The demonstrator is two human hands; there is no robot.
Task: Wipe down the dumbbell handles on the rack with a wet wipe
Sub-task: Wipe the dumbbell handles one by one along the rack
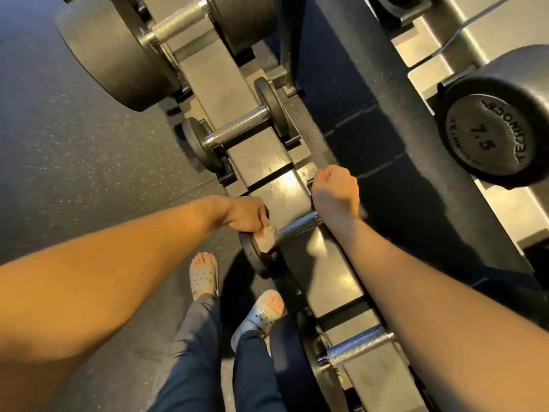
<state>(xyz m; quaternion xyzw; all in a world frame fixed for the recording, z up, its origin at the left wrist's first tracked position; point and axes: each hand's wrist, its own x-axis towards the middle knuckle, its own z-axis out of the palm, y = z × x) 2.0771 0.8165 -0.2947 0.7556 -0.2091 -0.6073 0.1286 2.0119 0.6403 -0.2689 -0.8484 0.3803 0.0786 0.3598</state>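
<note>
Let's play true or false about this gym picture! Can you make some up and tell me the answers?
1. The left hand holds a wipe against a handle. True.
2. The weight on the right says 7.5. True.
3. The person wears boots. False: they wear open-toed sandals.
4. The right hand holds the wipe. False: it is a fist with no wipe showing.
</note>
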